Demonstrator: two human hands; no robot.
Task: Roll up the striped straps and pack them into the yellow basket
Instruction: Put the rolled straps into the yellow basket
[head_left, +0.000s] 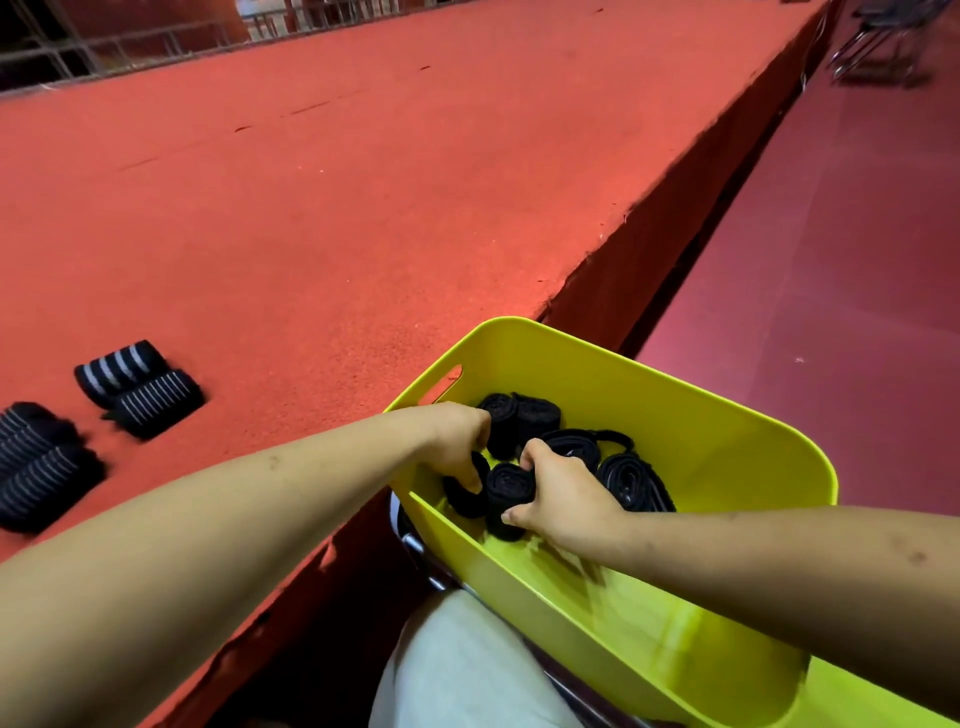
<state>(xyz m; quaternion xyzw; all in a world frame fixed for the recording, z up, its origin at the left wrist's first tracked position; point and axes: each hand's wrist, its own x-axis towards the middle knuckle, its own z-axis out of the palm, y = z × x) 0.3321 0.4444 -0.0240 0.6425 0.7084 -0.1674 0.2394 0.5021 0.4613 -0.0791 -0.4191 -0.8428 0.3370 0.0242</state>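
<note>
Head view: left hand (457, 436), right hand (563, 501) grip upright rolled straps (511, 491).

- Your basket (701, 415) sits just off the platform's (311, 208) right edge, above your lap (467, 665).
- Rolled straps (631, 480) lie inside it, with your left hand (457, 441) and right hand (563, 501) among them.
- More rolls (140, 387) lie by the platform's left edge.

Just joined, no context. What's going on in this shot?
A seated person has both hands inside the yellow basket. The right hand grips a rolled black strap, and the left hand pinches the neighbouring roll. Several other rolls already lie in the basket. More rolled striped straps sit on the red platform to the left, not yet packed.
</note>
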